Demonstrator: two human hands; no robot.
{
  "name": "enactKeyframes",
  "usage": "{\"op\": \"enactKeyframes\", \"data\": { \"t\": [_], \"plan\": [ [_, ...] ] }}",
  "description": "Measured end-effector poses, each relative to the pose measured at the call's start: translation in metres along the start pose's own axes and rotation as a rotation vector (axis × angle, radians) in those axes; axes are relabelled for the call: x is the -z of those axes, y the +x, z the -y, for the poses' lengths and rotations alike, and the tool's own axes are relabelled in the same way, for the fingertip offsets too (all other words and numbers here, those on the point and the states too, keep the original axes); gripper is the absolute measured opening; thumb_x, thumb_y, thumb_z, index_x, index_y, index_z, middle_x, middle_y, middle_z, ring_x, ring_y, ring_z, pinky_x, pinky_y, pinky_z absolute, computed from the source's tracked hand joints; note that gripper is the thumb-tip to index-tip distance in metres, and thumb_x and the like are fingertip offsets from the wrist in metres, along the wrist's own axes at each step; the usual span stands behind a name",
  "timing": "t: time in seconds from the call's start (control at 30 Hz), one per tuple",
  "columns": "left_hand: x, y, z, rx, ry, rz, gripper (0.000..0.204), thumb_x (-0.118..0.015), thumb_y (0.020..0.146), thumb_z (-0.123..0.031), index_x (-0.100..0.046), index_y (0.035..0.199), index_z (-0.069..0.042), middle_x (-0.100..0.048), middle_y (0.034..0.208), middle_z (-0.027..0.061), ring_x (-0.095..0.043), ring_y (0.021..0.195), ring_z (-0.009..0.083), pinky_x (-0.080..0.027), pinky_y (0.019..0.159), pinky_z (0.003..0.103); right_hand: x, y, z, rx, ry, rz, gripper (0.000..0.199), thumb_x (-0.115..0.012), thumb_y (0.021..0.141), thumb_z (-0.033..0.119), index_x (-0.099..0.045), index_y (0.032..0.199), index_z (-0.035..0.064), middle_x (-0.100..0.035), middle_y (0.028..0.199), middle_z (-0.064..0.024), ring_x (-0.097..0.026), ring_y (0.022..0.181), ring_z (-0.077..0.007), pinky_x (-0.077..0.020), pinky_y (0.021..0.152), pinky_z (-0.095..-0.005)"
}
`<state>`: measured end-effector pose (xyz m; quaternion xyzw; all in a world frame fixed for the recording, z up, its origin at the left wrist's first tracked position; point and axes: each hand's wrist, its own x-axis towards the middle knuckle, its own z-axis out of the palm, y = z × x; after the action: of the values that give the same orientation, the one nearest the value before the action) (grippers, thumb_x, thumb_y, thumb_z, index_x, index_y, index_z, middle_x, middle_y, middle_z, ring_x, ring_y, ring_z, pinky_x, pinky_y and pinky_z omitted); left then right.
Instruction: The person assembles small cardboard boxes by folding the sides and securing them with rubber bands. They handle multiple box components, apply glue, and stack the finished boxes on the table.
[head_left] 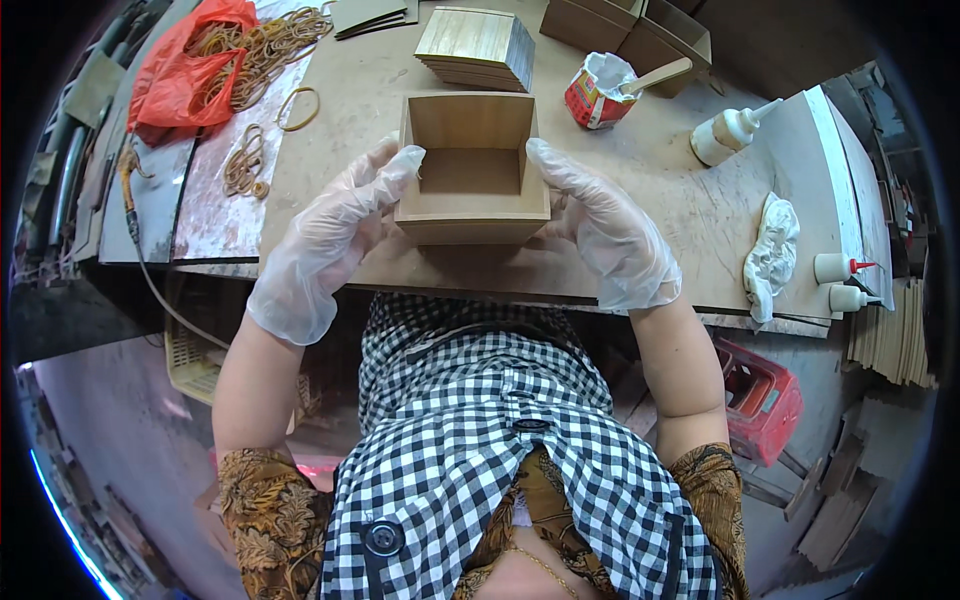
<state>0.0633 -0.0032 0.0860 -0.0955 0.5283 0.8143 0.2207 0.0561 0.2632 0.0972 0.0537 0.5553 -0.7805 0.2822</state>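
Observation:
An open-topped wooden box (470, 205) is held between my two hands near the front edge of the workbench. Its inside is bare and light brown. My left hand (345, 215), in a thin translucent glove, grips the left wall, with the thumb at the rim. On the opposite wall, my right hand (610, 225), gloved the same way, has its thumb along the upper edge. The other fingers of both hands are partly hidden by the box's sides. Just beyond the box stands a stack of thin wooden panels (475, 45).
Rubber bands (270, 50) spill from a red plastic bag (185, 80) at the far left. A red-and-white tub (598, 95) holds a flat stick; a glue bottle (725, 135), a crumpled white cloth (772, 255) and small bottles (835, 267) lie right. More boxes (640, 35) stand behind.

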Motion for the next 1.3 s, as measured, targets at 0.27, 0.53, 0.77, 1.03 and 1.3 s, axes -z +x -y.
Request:
{"op": "enactKeyframes", "data": {
  "t": [0.27,0.53,0.77,1.03,1.3],
  "plan": [
    [0.002,0.001,0.001,0.022,0.011,0.052,0.081,-0.074,0.089,-0.022,-0.027,0.152,-0.002,-0.051,0.142,0.0069,-0.048,0.131,0.0173,-0.045,0.101,0.034,-0.004,0.005,-0.009,0.047,0.012,-0.055,0.059,-0.068,0.089,0.048,-0.056,0.131,0.0084,-0.061,0.118,-0.0101,-0.060,0.106,-0.0199,-0.0491,0.091,-0.0351],
    [0.000,0.003,0.005,-0.037,0.001,0.118,0.076,-0.072,0.091,-0.029,-0.033,0.150,-0.002,-0.051,0.138,0.0046,-0.052,0.123,0.0131,-0.046,0.094,0.028,0.003,0.012,-0.011,-0.003,-0.014,-0.057,0.062,-0.068,0.087,0.050,-0.055,0.133,0.0109,-0.058,0.123,-0.0096,-0.057,0.106,-0.0197,-0.0458,0.092,-0.0373],
    [0.008,0.004,0.006,0.072,0.306,-0.002,0.076,-0.073,0.087,-0.050,-0.049,0.139,0.000,-0.061,0.122,0.0012,-0.054,0.110,0.0091,-0.042,0.093,0.025,0.005,0.009,-0.007,0.065,-0.121,-0.076,0.075,-0.068,0.088,0.049,-0.045,0.141,0.0009,-0.051,0.136,-0.0147,-0.049,0.123,-0.0211,-0.0373,0.103,-0.0391],
    [0.030,0.002,0.016,-0.404,0.372,-0.124,0.083,-0.020,0.100,-0.066,-0.031,0.152,-0.001,-0.033,0.157,0.0121,-0.029,0.146,0.0214,-0.022,0.118,0.038,-0.003,-0.007,0.000,0.262,-0.318,-0.233,0.077,-0.057,0.100,0.041,-0.028,0.149,-0.0091,-0.037,0.152,-0.0171,-0.034,0.142,-0.0247,-0.0226,0.117,-0.0347],
    [0.014,0.019,0.026,-0.501,0.470,-0.065,0.093,-0.020,0.094,-0.075,-0.024,0.155,-0.005,-0.024,0.161,0.0106,-0.025,0.147,0.0233,-0.021,0.119,0.040,0.008,0.025,-0.036,0.517,-0.175,-0.065,0.075,-0.039,0.103,0.050,-0.025,0.152,-0.0046,-0.027,0.159,-0.0169,-0.024,0.148,-0.0245,-0.0177,0.121,-0.0372]
  ]
}}
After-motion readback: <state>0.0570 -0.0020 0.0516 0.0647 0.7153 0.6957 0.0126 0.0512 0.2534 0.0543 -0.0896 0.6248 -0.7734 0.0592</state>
